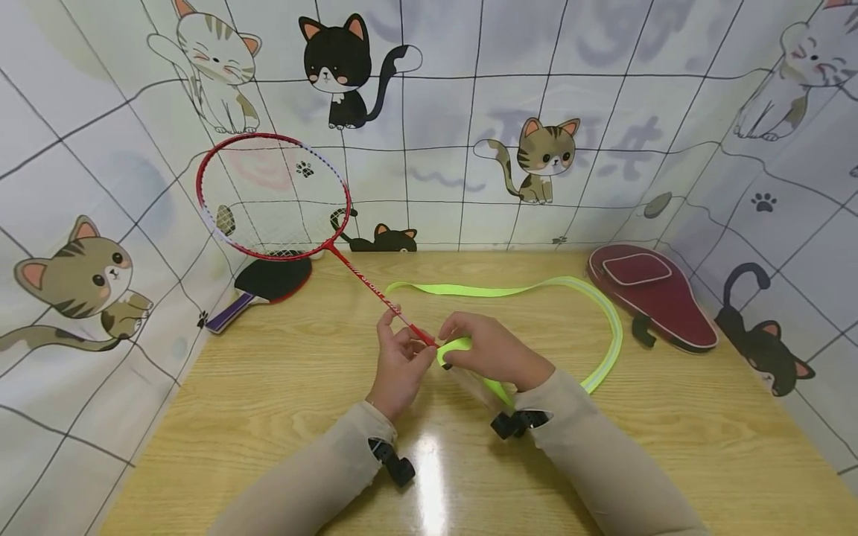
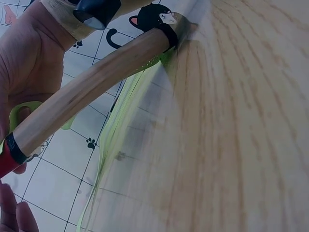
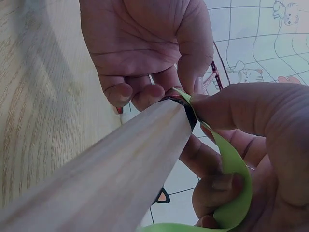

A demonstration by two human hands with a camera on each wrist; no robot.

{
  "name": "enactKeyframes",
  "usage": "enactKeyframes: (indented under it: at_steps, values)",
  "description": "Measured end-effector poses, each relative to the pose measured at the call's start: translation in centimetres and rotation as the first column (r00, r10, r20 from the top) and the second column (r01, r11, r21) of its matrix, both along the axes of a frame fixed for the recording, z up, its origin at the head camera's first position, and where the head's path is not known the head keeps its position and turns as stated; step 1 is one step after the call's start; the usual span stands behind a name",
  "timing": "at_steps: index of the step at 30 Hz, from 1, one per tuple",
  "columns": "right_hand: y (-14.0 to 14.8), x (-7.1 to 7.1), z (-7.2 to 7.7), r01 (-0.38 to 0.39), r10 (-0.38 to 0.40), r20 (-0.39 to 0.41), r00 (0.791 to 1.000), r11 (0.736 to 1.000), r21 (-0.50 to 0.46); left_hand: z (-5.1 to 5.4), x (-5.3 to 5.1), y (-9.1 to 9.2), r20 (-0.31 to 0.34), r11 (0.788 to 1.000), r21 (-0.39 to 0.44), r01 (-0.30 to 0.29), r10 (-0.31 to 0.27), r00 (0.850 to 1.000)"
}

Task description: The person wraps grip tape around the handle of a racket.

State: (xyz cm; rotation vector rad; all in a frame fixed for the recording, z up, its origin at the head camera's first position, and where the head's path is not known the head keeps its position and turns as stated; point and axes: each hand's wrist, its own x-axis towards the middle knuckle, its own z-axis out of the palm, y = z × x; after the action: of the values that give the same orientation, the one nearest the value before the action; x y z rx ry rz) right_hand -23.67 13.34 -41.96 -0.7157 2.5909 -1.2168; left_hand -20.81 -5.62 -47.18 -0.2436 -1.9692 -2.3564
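A badminton racket (image 1: pixel 365 281) with a red frame slants up to the left, its head raised above the table. My left hand (image 1: pixel 397 372) holds it at the red cone just above the handle, thumb and fingertips meeting there. Bare wood shows along the handle (image 2: pixel 91 92), with a dark band at each end. Against the handle's upper end, my right hand (image 1: pixel 492 350) pinches a yellow-green grip tape (image 3: pixel 236 164) between thumb and fingers. The tape's end lies at the dark band, near the left thumb. From the right hand, the long tape loops out across the table.
At the back left lies a table tennis paddle (image 1: pixel 275 277) with a black face. A dark red paddle case (image 1: pixel 653 298) rests at the right, beside a small dark curled piece (image 1: pixel 643 330). Cat-print cloth walls (image 1: pixel 442 171) stand behind and beside the wooden table (image 1: pixel 268 380).
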Motion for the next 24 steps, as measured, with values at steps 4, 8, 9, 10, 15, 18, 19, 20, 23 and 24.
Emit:
enactKeyframes:
  at_steps: [4,8,9,10,15,18,19,20,23,24]
  values:
    - [0.01,-0.04,-0.03,-0.015,0.015,-0.016,1.000,1.000,-0.002,-0.20,-0.02,-0.10,-0.004,1.000,0.001,0.022,-0.022,1.000]
    - [-0.03,0.01,0.00,-0.030,0.030,-0.036,0.999,1.000,-0.009,-0.29,-0.06,-0.12,0.006,0.999,0.025,0.034,-0.034,0.999]
    - [-0.03,0.01,-0.02,-0.030,0.030,-0.040,0.999,1.000,-0.008,-0.25,-0.05,-0.11,0.008,0.999,0.025,0.035,-0.035,0.999]
    - [-0.04,0.03,0.01,-0.028,0.028,-0.041,0.999,1.000,-0.010,-0.19,-0.03,-0.09,0.011,0.999,0.026,0.036,-0.036,0.999]
    - [-0.10,-0.04,-0.09,-0.020,0.019,-0.044,0.999,1.000,-0.014,0.13,0.08,0.00,0.017,0.999,0.030,0.032,-0.033,0.999]
    - [-0.16,0.07,-0.06,-0.019,0.018,-0.048,0.999,1.000,-0.017,0.15,0.10,-0.03,0.019,0.999,0.021,0.030,-0.031,0.999]
    - [-0.20,0.14,-0.01,-0.020,0.019,-0.047,0.999,1.000,-0.020,0.14,0.10,-0.06,0.020,1.000,0.014,0.028,-0.028,0.999]
    - [-0.23,0.21,0.03,-0.018,0.017,-0.046,0.999,1.000,-0.021,0.12,0.09,-0.08,0.022,1.000,0.008,0.025,-0.025,0.999]
    - [-0.27,0.31,0.05,-0.016,0.015,-0.043,0.999,1.000,-0.024,0.19,0.09,-0.14,0.038,1.000,-0.023,0.009,-0.008,0.999]
    - [-0.28,0.36,0.08,-0.017,0.016,-0.044,0.999,1.000,-0.025,0.24,0.09,-0.14,0.047,0.999,-0.034,0.001,0.001,0.999]
